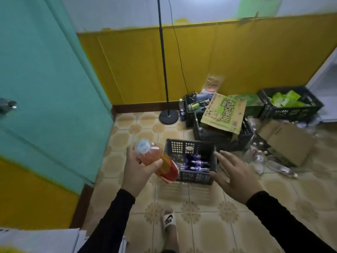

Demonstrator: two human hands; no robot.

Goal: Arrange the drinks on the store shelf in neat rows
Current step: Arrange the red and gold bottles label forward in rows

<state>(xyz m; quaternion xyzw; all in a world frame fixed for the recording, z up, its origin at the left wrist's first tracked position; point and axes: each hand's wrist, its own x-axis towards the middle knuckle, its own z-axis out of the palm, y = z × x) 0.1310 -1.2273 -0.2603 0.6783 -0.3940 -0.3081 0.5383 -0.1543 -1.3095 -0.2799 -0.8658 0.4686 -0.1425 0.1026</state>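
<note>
Left hand grips red-and-yellow-labelled bottle, wording unreadable.

Bottles lie in crate, lamp stand behind it.

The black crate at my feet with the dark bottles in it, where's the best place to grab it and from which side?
Take the black crate by its top rim on two opposite short walls, coming down from above. The top is open, the walls are perforated lattice, and dark bottles lie inside, so level lifting suits. The right hand is free; the left hand holds an orange bottle.
</note>
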